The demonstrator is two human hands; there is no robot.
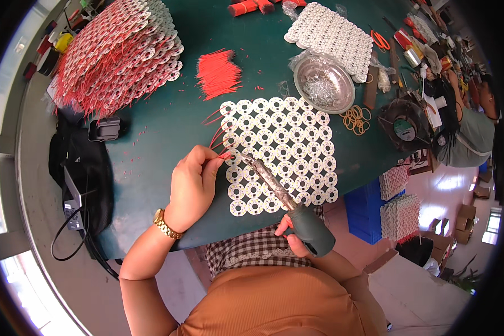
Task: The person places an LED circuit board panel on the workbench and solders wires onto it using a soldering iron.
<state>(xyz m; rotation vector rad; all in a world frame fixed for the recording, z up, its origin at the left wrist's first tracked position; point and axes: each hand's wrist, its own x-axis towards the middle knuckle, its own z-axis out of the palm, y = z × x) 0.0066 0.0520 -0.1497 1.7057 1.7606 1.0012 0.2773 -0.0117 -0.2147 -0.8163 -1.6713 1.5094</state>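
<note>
A panel of round white circuit boards [283, 150], joined in rows, lies flat on the green table before me. My left hand [193, 182] is closed in a pinch on a red wire [225, 155], its end at the panel's left column. My right hand [294, 238] grips the dark handle of a soldering iron [312, 231]. The iron's tip meets the panel close to the pinched wire. Red wires [215, 134] stick out leftward from boards higher in that column. Beyond the panel lies a pile of cut red wires [219, 74].
Tall stacks of wired boards [126, 53] stand at the far left. A metal bowl [323, 83] sits beyond the panel, near bare white boards [330, 36]. Rubber bands [355, 120] and a black fan [402, 126] lie to the right. Another person [470, 134] is at the far right.
</note>
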